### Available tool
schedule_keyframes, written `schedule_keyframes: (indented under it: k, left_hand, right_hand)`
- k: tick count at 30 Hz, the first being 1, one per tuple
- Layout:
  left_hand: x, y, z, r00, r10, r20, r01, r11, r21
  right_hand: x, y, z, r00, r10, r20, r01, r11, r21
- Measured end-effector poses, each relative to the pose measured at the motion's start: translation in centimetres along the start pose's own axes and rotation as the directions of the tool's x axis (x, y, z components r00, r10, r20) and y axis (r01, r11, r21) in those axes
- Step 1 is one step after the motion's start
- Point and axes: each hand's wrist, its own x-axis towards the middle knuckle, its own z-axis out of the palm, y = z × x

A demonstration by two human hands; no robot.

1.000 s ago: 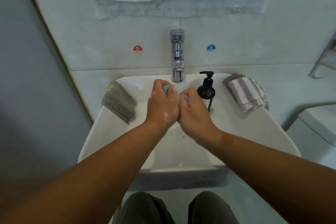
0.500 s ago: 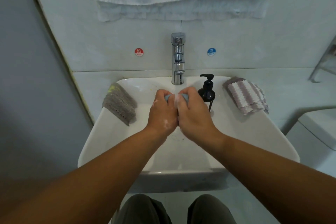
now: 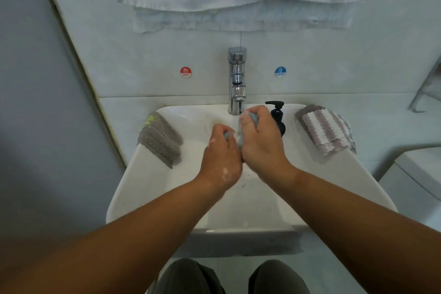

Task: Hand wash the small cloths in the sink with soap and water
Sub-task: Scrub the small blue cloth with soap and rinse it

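Over the sink (image 3: 152, 181), left hand (image 3: 220, 155) and right hand (image 3: 261, 143) clenched on blue cloth (image 3: 253, 119), gray cloth (image 3: 162, 138) on left rim

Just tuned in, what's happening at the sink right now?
A person is scrubbing a small blue cloth between both hands over the sink. The left hand and right hand are both closed on it, with suds on the skin. The right hand sits higher, just below the faucet. A grey cloth lies on the sink's left rim and a striped cloth on the right rim, both untouched. A soap pump stands behind the right hand.
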Motion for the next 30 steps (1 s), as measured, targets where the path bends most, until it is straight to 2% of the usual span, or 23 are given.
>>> schedule_keyframes:
  k: [4, 6, 8, 11, 12, 14, 16, 17, 19, 21, 25, 30]
  left_hand:
    - [-0.5, 0.8, 0.3, 0.996, 0.072, -0.047, -0.076, 0.995, -0.071]
    - [0.1, 1.0, -0.1, 0.989, 0.105, -0.105, -0.111, 0.992, -0.054]
    - [0.8, 0.8, -0.3, 0.988, 0.066, -0.143, -0.073, 0.996, -0.045]
    - [0.8, 0.6, -0.1, 0.994, 0.026, -0.109, -0.028, 0.999, -0.019]
    - [0.5, 0.6, 0.2, 0.995, 0.043, -0.086, -0.043, 0.999, -0.001]
    - [-0.5, 0.7, 0.4, 0.994, 0.096, -0.045, -0.095, 0.995, 0.006]
    - [-0.8, 0.9, 0.2, 0.990, 0.138, -0.028, -0.137, 0.990, 0.020]
    - [-0.5, 0.9, 0.0, 0.988, 0.153, -0.029, -0.152, 0.988, 0.025]
    - [0.5, 0.9, -0.5, 0.985, 0.163, -0.063, -0.161, 0.987, 0.026]
    - [1.4, 0.6, -0.9, 0.986, 0.136, -0.100, -0.134, 0.991, 0.019]
    - [1.0, -0.6, -0.4, 0.994, 0.109, 0.018, -0.110, 0.993, 0.039]
    - [1.3, -1.0, -1.8, 0.986, 0.152, 0.069, -0.158, 0.984, 0.086]
  right_hand:
    - [1.0, 0.7, -0.1, 0.991, 0.128, 0.034, -0.128, 0.992, -0.010]
    - [0.0, 0.9, -0.1, 0.993, 0.088, 0.083, -0.082, 0.994, -0.073]
    - [-1.2, 0.7, 0.1, 0.993, 0.000, 0.115, 0.009, 0.997, -0.075]
    - [-1.0, 0.3, 0.0, 0.993, -0.063, 0.099, 0.068, 0.997, -0.045]
    - [-0.3, 0.5, -0.1, 0.997, -0.047, 0.066, 0.050, 0.998, -0.046]
    - [1.1, 1.3, -0.4, 0.996, 0.077, 0.052, -0.077, 0.997, -0.006]
    - [1.5, 2.2, -0.3, 0.974, 0.196, 0.116, -0.196, 0.981, -0.009]
    - [1.2, 2.6, -0.2, 0.966, 0.212, 0.147, -0.207, 0.977, -0.051]
    - [0.2, 2.5, 0.0, 0.971, 0.170, 0.168, -0.156, 0.983, -0.096]
    - [-0.6, 1.8, 0.3, 0.990, 0.047, 0.135, -0.040, 0.998, -0.053]
    - [-0.3, 0.4, 0.2, 0.990, -0.131, 0.043, 0.132, 0.991, -0.018]
    - [2.0, 1.8, -1.0, 0.995, -0.073, 0.066, 0.078, 0.993, -0.086]
